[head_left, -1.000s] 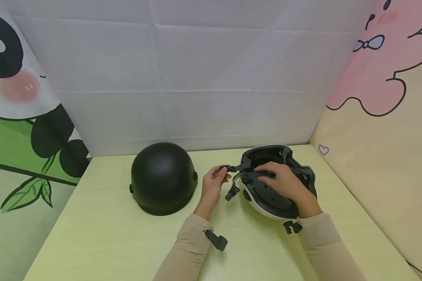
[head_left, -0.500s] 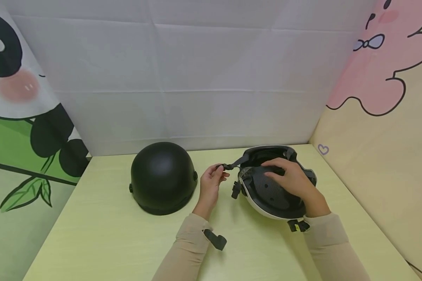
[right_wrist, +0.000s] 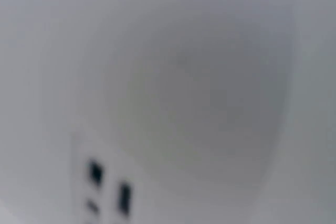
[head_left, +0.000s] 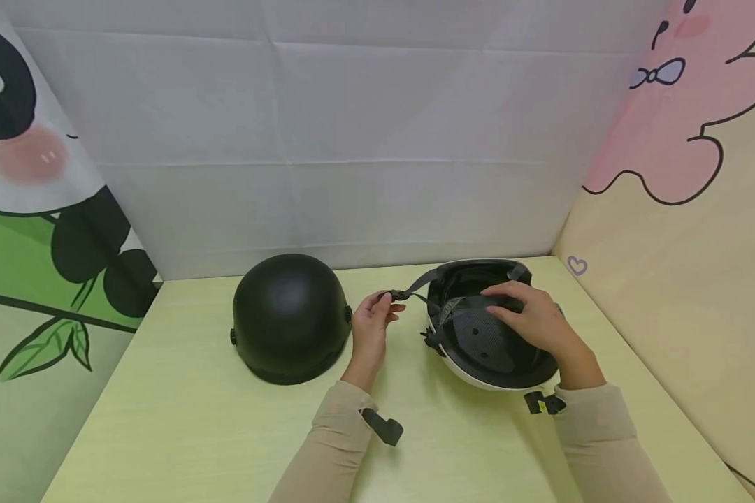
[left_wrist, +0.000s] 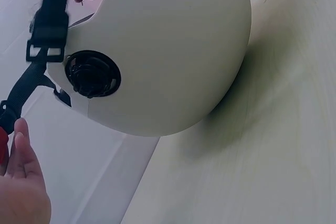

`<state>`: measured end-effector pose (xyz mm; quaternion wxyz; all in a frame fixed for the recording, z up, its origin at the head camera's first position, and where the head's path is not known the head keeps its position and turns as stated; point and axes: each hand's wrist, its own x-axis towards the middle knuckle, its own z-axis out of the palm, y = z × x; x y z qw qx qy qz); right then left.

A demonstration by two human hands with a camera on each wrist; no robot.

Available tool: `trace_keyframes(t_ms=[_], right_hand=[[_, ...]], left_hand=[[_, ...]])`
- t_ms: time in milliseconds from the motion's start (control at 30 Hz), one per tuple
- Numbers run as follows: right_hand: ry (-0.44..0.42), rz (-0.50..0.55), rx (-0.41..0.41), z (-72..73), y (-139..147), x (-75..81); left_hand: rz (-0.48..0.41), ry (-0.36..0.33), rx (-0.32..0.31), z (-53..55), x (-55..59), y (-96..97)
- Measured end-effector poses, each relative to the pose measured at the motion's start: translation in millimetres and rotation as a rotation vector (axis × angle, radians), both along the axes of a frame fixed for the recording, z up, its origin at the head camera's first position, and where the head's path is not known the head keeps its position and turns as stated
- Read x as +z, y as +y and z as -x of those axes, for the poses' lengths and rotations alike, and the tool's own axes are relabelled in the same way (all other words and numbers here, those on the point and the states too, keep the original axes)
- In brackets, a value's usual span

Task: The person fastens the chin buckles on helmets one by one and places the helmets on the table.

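Note:
A white helmet (head_left: 472, 377) lies upside down on the table, its black padded lining (head_left: 478, 342) facing up. My left hand (head_left: 370, 335) is left of it and pinches the buckle end of the chin strap (head_left: 421, 281), which runs taut to the helmet's rim. Over the opening, my right hand (head_left: 537, 321) pinches a dark strap between thumb and fingers. The left wrist view shows the white shell (left_wrist: 173, 51) with a round black knob (left_wrist: 92, 74), and a black buckle (left_wrist: 52, 24) hanging near the right fingers. The right wrist view is a grey blur.
A black helmet (head_left: 292, 318) stands dome up to the left of my left hand. Behind the pale yellow table (head_left: 195, 419) rises a white cloth wall (head_left: 377, 140). Printed side panels stand at left and right. Black bands (head_left: 382, 426) are strapped at both wrists.
My right hand has moved right and my left hand slightly left, so the strap is drawn out longer. The white helmet has turned a little, and its hanging buckle now lies against the shell.

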<state>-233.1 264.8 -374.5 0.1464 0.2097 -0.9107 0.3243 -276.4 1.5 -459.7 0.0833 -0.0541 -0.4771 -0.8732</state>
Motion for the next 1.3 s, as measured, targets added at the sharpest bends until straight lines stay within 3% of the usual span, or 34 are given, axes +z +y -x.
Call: trace_keyframes(t_ms=[233,433,700,900,1300], right_hand=[[-0.039,-0.011,-0.011,-0.9,4,-3.9],[-0.090,-0.032,-0.013,-1.9,5,-11.0],[-0.125,-0.054,-0.026,-0.8,6,-19.6],[-0.135,-0.072,-0.023,-1.7,4,-24.3],[-0.144,-0.081,-0.009,-6.9,-1,-29.6]], left_hand=[[-0.039,0.034,0.019,0.4,3.2,0.8],[-0.118,0.125,-0.015,-2.8,6.2,3.9],[-0.145,0.240,-0.056,-4.0,6.9,5.9],[-0.087,0.292,-0.040,-2.4,6.7,5.2],[0.038,0.278,-0.013,-0.9,4.6,8.5]])
